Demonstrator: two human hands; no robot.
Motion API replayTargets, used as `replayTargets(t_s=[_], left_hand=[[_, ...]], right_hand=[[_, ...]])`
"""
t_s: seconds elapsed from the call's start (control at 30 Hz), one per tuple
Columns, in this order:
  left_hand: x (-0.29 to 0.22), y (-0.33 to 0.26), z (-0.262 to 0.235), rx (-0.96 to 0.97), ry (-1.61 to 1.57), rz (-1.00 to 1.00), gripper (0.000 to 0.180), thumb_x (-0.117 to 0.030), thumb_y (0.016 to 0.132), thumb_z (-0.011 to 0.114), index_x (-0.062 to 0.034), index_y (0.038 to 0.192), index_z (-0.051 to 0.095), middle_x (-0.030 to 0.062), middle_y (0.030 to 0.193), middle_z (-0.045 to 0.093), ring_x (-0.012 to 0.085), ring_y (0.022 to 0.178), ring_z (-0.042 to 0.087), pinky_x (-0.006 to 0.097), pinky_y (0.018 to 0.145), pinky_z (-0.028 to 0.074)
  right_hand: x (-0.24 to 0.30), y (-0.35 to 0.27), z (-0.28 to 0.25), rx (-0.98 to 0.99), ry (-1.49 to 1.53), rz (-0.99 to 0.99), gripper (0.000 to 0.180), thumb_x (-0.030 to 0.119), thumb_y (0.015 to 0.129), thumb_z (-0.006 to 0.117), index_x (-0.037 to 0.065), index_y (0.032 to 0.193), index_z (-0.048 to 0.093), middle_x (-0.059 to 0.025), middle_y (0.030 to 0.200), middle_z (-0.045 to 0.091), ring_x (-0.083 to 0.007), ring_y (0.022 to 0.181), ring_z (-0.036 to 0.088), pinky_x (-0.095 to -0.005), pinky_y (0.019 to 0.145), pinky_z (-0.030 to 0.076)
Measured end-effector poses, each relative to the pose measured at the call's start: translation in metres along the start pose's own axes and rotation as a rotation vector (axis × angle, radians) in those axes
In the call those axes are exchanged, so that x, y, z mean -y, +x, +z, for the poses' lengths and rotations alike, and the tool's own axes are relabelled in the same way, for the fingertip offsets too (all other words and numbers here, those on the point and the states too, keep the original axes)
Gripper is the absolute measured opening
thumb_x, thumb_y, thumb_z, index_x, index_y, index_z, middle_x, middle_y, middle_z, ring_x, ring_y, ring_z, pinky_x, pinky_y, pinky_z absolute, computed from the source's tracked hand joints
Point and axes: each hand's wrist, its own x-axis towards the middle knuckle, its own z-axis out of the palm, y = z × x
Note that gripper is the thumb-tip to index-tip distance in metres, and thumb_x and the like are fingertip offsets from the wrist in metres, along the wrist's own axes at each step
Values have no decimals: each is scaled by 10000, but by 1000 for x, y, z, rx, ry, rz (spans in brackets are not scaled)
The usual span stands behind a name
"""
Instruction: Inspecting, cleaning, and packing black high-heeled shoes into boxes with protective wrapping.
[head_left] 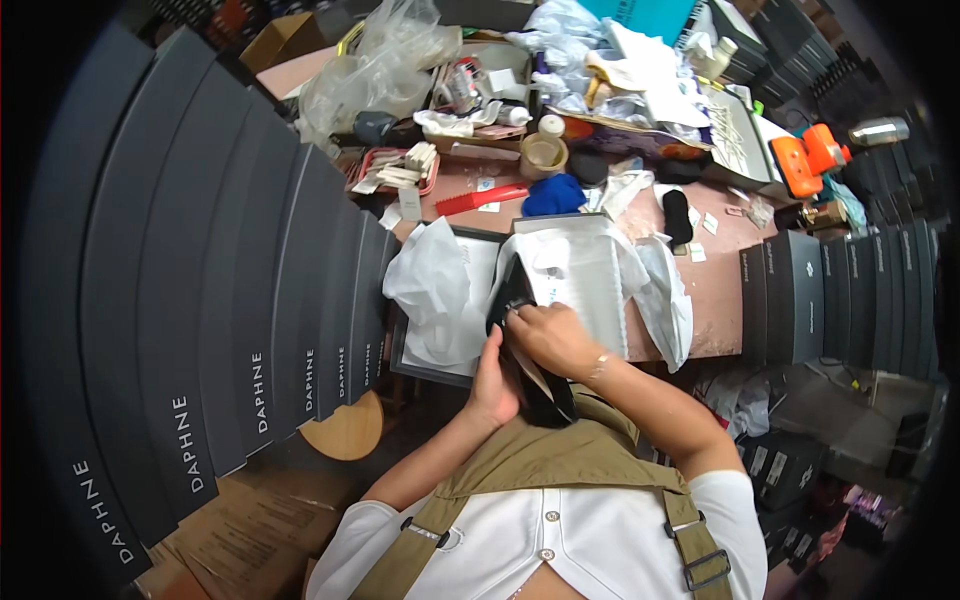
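Note:
A black shoe (562,408) with a tan inside is held at a slant in front of my apron. My left hand (492,385) grips its side from the left. Over the shoe's opening, my right hand (550,338) has its fingers bent and pressed on the upper; what exactly the fingertips pinch is hidden. Just beyond my hands lies an open shoe box (560,222) lined with white tissue paper (600,290). To its left is a dark box or lid (432,374) with crumpled white tissue (432,285) on it.
Tall stacks of dark shoe boxes flank me on the left (240,280) and right (795,300). On the pink table (718,320) sit a red brush-like tool (482,200), a blue cloth (554,195) and a glue-coloured jar (543,156). Orange spray bottles (808,160) stand far right.

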Motion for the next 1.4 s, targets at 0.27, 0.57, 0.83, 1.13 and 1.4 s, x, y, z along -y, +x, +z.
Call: replayTargets(t_s=[0.27,0.57,0.83,1.13,1.4], left_hand=[[-1,-11,-3,6,-17,56,641,-576,930,388,-74,1325,429,102,1322,487,249,1232,446,420,1053,330],[-5,-11,-14,66,-6,104,682,-612,921,372,-73,1335,429,122,1331,482,268,1224,460,430,1046,351],[-12,-20,-25,1,184,59,714,-631,923,319,-102,1402,335,67,1427,388,237,1299,378,418,1068,324],[-67,29,-53,-54,387,4,477,-535,901,516,-96,1080,568,104,959,635,228,882,633,371,781,523],[-66,11,-38,25,410,60,338,-399,971,455,-85,1053,551,109,918,631,221,815,635,354,731,534]], right_hand=[[3,-10,15,-53,3,-127,89,176,779,570,87,784,564,-40,718,570,-213,607,595,-336,559,455],[19,-22,-35,225,770,241,478,352,932,480,-19,1233,461,-195,1224,522,-389,1032,512,-508,993,324],[20,28,64,312,382,-5,383,323,960,353,150,1294,424,-157,1055,487,-349,1038,467,-561,907,355],[42,8,50,257,403,-41,464,427,994,223,105,1222,468,-167,1049,502,-367,1050,468,-627,947,291],[44,-25,10,264,1090,62,371,323,961,429,-7,1101,526,-207,1080,508,-364,1058,480,-418,883,393]])
